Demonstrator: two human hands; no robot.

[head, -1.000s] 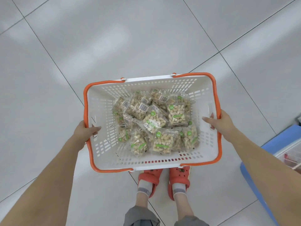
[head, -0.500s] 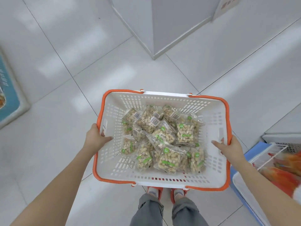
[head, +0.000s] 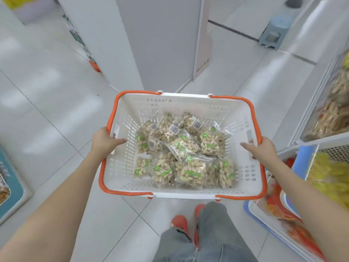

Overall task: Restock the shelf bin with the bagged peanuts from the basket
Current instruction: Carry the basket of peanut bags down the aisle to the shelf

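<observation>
Two hands [head: 105,142] [head: 264,148] grip a perforated plastic basket [head: 188,104] of crinkly peanut bags [head: 190,150].

White slotted basket [head: 120,163] with orange rim handles; clear peanut bags [head: 190,170] carry green labels.

Ahead: white pillar [head: 162,44] blocking; floor [head: 47,103] lying open leftward
Right: shelf bins [head: 326,114] crowding close beside basket [head: 188,104]
</observation>
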